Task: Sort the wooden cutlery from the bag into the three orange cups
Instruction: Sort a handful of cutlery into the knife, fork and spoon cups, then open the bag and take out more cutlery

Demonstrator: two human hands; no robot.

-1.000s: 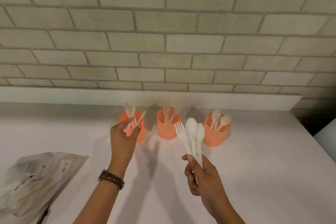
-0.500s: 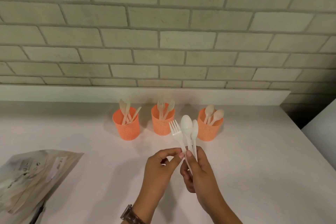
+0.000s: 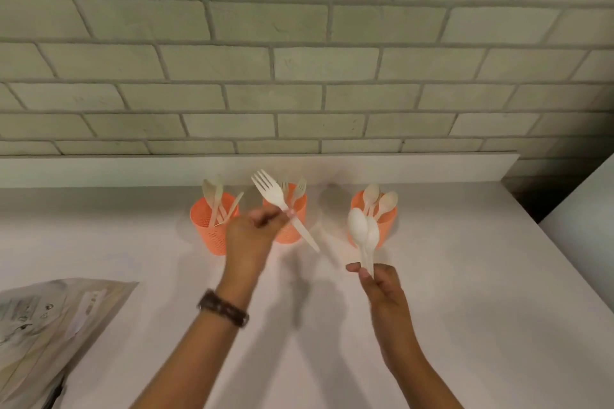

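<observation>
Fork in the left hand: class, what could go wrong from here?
The left grip pinches the fork tilted at mid-handle, so it may swivel or drop. That grip hangs close to the middle cup and left cup; a nudge might tip them. The right grip holds two spoons by their handle ends; one could slip.

the bag (image 3: 50, 335) is cut off by the lower left edge of the frame; its print is blurred, perhaps cutlery pictures. the left hand (image 3: 247, 239) hides part of the middle cup (image 3: 292, 226).
</observation>
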